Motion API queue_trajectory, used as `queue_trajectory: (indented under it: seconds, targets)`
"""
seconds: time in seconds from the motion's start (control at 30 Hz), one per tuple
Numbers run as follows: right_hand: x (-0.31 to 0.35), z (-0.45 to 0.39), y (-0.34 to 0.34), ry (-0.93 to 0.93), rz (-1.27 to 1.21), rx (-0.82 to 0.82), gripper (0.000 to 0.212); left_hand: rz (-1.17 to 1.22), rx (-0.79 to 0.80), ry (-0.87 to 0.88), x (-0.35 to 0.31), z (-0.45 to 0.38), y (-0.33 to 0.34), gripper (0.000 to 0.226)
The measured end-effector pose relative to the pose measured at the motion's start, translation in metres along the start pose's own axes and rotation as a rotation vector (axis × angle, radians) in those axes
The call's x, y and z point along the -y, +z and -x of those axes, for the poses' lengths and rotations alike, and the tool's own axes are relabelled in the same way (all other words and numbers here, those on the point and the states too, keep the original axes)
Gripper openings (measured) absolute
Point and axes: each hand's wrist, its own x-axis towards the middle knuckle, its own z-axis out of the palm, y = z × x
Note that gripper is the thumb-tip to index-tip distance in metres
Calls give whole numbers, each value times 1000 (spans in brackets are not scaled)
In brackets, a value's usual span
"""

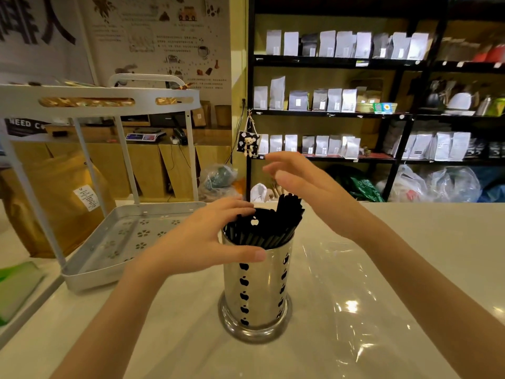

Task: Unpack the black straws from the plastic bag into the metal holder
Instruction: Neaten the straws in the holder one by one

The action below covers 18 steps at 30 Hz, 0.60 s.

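A shiny metal holder (257,285) with apple-shaped cutouts stands upright on the pale counter (410,228). A bundle of black straws (273,225) sits inside it, leaning toward the right rim with the tips sticking out above the top. The left hand (202,242) is spread wide at the holder's left side, thumb across the front just below the rim and fingertips over the straws at the back edge; it grips nothing. The right hand (300,179) hovers open above and behind the straw tips, fingers loosely extended and slightly blurred, holding nothing. The clear plastic bag (355,296) lies flat and empty on the counter to the right of the holder. A white two-tier rack (114,236) stands on the counter to the left.
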Motion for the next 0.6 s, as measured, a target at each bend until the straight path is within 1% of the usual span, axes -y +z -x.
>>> queue_trajectory:
  seconds: [0.07, 0.1, 0.17, 0.2, 0.23, 0.33, 0.4, 0.47, 0.53, 0.6]
  targets:
    - [-14, 10, -3, 75, -83, 74, 71, -19, -7, -11, -3, 0, 6, 89]
    - [-21, 15, -1, 100, -102, 131, 82, -24, -19, -5, -4, -1, 9, 88]
    - [-31, 23, 5, 122, -130, 232, 94, -55, -47, 23, -7, -2, 14, 83]
    - [-36, 26, 8, 115, -137, 262, 94, -82, -64, 43, -7, -2, 16, 83]
    - [-39, 28, 12, 103, -129, 266, 88, -108, -85, 65, -8, -3, 19, 83]
    - [-43, 29, 16, 109, -110, 210, 64, -134, -149, 118, -12, -4, 24, 73]
    - [-45, 30, 18, 101, -126, 198, 54, -132, -137, 105, -12, -3, 25, 64]
    - [-45, 32, 20, 103, -135, 192, 46, -125, -149, 88, -9, -1, 26, 68]
    - [-43, 32, 22, 118, -118, 185, 40, -139, -198, 120, -7, 1, 27, 71]
    - [-39, 32, 21, 128, -83, 182, 43, -171, -218, 151, -9, 4, 26, 72]
